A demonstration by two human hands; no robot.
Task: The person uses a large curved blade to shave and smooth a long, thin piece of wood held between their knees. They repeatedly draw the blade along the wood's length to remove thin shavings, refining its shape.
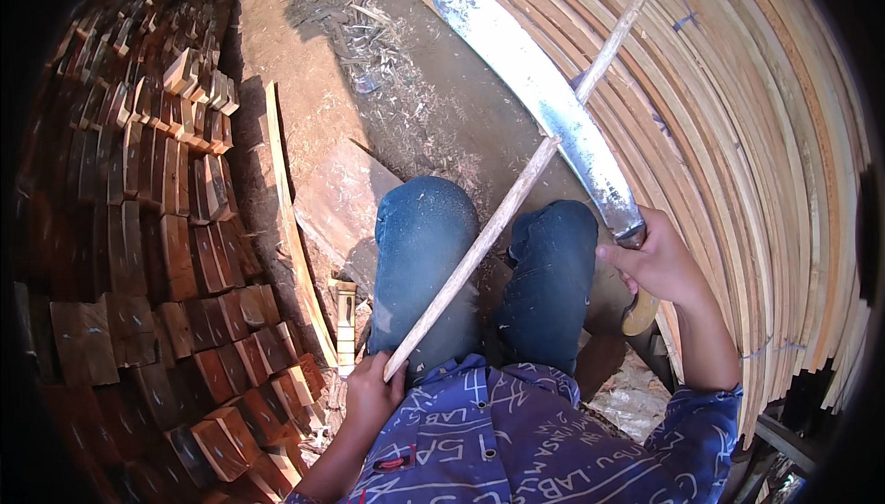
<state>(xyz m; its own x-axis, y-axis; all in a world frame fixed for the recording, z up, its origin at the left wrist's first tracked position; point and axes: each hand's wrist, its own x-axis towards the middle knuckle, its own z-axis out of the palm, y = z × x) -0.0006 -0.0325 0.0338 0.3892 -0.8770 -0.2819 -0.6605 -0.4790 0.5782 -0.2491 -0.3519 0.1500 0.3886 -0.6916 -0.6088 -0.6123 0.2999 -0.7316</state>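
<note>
Gripping stick (472, 255) in left hand (372, 392), machete (541, 89) in right hand (661, 257); could gash right knee (555, 232) through glancing off stick.

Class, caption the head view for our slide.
A machete in the right hand crosses over a wooden stick in the left hand.

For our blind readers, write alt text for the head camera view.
A right hand grips a machete, its blade crossing over a wooden stick in the left hand; stacked timber stands left, long planks right.
</note>
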